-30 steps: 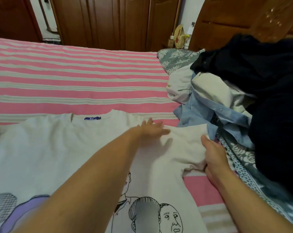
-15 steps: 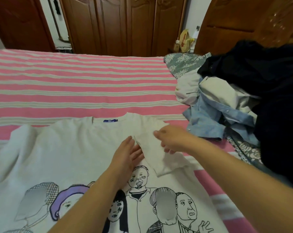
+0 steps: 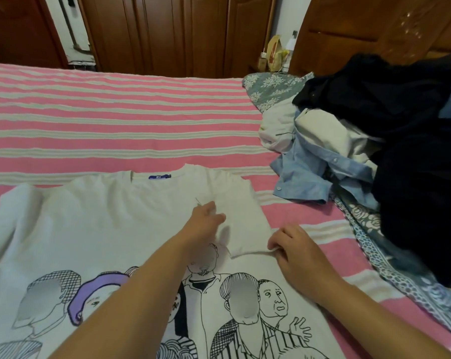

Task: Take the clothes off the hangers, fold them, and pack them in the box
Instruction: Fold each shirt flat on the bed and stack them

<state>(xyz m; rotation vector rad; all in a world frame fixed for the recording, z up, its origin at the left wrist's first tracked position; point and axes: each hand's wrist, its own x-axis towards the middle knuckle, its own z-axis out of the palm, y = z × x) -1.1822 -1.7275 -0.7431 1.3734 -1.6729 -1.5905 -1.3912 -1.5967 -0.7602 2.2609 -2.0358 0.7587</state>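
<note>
The white T-shirt (image 3: 95,229) is running off the bottom and left edges, its printed faces are showing blurred, and the left hand (image 3: 205,221) is hiding its fingertips.

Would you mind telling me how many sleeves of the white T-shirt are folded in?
1: the right sleeve lies folded over the T-shirt's chest; the left sleeve remains spread out.

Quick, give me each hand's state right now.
Left hand: open, fingers resting flat on the white T-shirt near the folded sleeve.
Right hand: pinching the sleeve's hem.
</note>
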